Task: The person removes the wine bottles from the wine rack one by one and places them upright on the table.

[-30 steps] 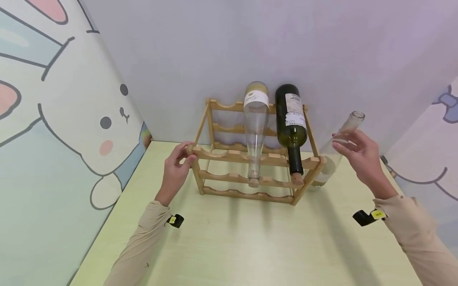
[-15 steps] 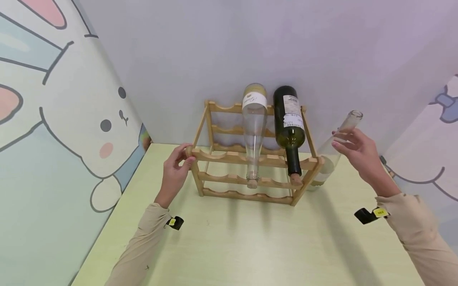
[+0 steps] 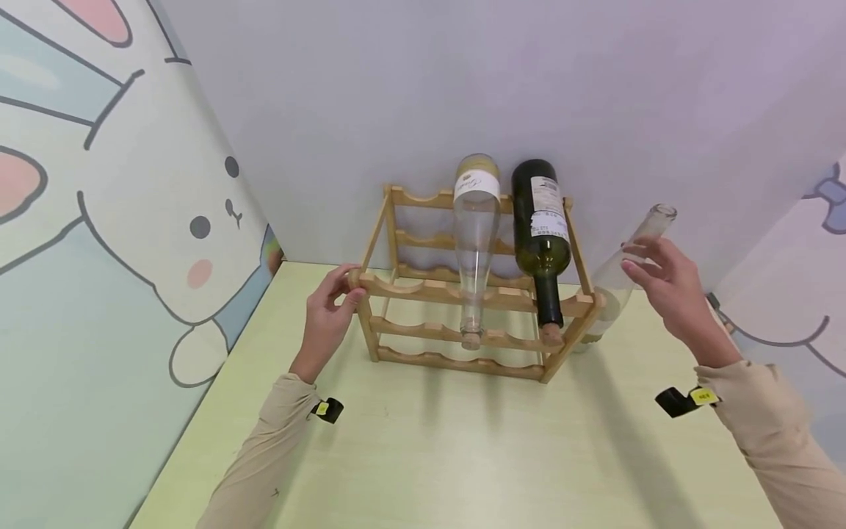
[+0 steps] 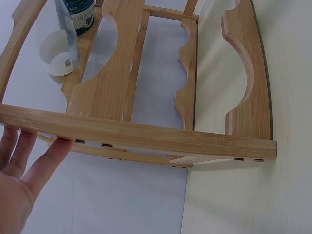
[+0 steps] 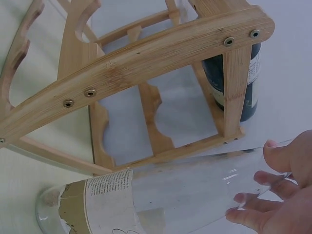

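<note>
A wooden wine rack (image 3: 439,290) stands on the table against the back wall. My left hand (image 3: 329,312) grips its upper left front corner; in the left wrist view the fingertips (image 4: 56,148) touch the side rail. In the top row lie a clear corked bottle (image 3: 474,235) and, to its right, a dark green corked wine bottle (image 3: 542,213), necks toward me. To the right of the rack, my right hand (image 3: 670,294) holds an uncorked clear glass bottle (image 5: 185,195) below the neck. This bottle is upright, slightly tilted, its labelled base down by the table.
The pale green table (image 3: 449,455) extends in front of the rack. A grey back wall (image 3: 423,95) rises close behind it, and walls with cartoon rabbits (image 3: 152,191) flank both sides. A small dark object (image 3: 714,303) lies at the right, partly hidden by the right hand.
</note>
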`<control>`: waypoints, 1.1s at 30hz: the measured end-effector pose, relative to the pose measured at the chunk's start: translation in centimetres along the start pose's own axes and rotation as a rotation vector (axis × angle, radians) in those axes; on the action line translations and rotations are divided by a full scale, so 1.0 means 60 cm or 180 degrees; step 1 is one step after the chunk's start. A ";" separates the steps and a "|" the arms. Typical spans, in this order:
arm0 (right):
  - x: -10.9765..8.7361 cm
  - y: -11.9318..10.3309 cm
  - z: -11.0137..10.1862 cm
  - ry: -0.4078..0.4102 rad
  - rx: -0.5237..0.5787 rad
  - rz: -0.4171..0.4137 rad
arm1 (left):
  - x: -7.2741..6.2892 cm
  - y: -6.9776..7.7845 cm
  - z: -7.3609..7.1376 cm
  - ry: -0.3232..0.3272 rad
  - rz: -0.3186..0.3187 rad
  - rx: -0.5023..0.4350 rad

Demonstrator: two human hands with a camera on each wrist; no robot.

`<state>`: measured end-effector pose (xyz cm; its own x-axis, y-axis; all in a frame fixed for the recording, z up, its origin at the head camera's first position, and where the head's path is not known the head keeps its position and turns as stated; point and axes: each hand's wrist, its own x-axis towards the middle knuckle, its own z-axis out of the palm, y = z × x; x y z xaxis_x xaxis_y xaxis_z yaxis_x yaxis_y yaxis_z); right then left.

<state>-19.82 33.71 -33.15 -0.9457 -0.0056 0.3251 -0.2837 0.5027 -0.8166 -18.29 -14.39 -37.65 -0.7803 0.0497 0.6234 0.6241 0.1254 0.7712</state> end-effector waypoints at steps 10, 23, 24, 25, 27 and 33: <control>-0.004 -0.006 -0.011 0.0132 -0.0175 0.0159 | 0.001 0.004 0.006 0.0017 0.0014 0.0076; -0.047 -0.030 -0.023 0.0492 0.0984 0.0010 | -0.006 0.028 -0.003 -0.0018 -0.0245 0.0344; -0.049 -0.032 -0.022 0.0453 0.1096 -0.0026 | -0.007 0.033 -0.003 -0.0009 -0.0273 0.0401; -0.052 -0.034 -0.021 0.0413 0.1210 -0.0061 | -0.008 0.037 -0.003 0.0002 -0.0309 0.0447; -0.056 -0.038 -0.019 0.0333 0.1377 -0.0132 | -0.010 0.045 0.000 0.0021 -0.0356 0.0499; -0.073 -0.051 -0.009 0.0015 0.1595 -0.0253 | -0.013 0.067 0.007 0.0149 -0.0339 0.0660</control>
<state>-14.71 32.66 -31.81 -0.9176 -0.0225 0.3968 -0.3972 0.0242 -0.9174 -15.21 -13.52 -35.10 -0.8356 -0.0202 0.5489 0.5130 0.3285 0.7931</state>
